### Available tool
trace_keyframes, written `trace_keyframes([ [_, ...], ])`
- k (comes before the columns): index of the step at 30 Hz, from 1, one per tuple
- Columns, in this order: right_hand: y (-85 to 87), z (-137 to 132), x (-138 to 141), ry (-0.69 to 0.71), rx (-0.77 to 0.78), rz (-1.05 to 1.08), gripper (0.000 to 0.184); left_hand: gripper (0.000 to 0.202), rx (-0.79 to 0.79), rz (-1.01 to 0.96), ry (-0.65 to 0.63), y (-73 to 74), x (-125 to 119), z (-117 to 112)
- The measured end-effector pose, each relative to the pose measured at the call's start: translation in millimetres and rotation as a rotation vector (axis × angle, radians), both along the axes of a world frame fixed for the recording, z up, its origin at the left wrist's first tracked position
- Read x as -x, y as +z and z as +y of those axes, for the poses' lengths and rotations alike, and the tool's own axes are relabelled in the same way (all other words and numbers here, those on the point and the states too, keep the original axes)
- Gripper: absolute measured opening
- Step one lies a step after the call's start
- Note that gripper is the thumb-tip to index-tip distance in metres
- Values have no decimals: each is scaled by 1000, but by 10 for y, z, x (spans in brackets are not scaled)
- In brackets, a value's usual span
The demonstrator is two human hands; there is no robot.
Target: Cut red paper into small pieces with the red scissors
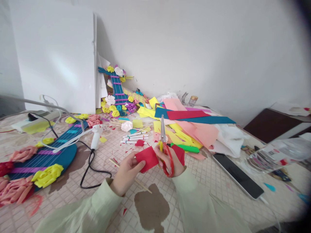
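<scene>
My left hand (126,173) pinches a small piece of red paper (146,158) held up over the table. My right hand (173,161) grips red-handled scissors (165,147), fingers through the loops, blades pointing up and away beside the paper's right edge. A second bit of red paper (179,152) shows behind the right hand. Both sleeves are pale green.
A heap of coloured paper strips (184,124) lies behind the hands. White markers (134,136), a white glue gun (96,136) with black cord, a blue paper guitar (46,155) with yellow and pink flowers, a dark tablet (239,176) at right, and a white board (55,55) against the wall.
</scene>
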State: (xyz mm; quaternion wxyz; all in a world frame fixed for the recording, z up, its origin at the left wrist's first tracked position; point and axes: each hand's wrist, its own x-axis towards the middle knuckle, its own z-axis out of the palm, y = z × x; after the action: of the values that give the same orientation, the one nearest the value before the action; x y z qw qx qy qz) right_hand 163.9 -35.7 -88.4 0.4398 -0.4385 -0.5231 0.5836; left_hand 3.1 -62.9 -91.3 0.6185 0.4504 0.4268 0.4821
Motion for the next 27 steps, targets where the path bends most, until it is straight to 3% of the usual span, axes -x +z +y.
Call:
trace_keyframes([
  [5,3,3,-3,-31,92,100,44,32,-130,48,7,-7,21,11],
  [10,1,24,-37,50,80,95,36,34,-107,45,-18,-5,42,18],
  [19,74,-6,8,-66,66,77,44,34,-84,40,-1,9,54,24],
  [22,53,-15,-8,-53,48,55,38,31,-113,62,35,-9,67,30],
  [27,8,-10,-54,26,79,91,43,22,-191,161,112,-24,100,48],
])
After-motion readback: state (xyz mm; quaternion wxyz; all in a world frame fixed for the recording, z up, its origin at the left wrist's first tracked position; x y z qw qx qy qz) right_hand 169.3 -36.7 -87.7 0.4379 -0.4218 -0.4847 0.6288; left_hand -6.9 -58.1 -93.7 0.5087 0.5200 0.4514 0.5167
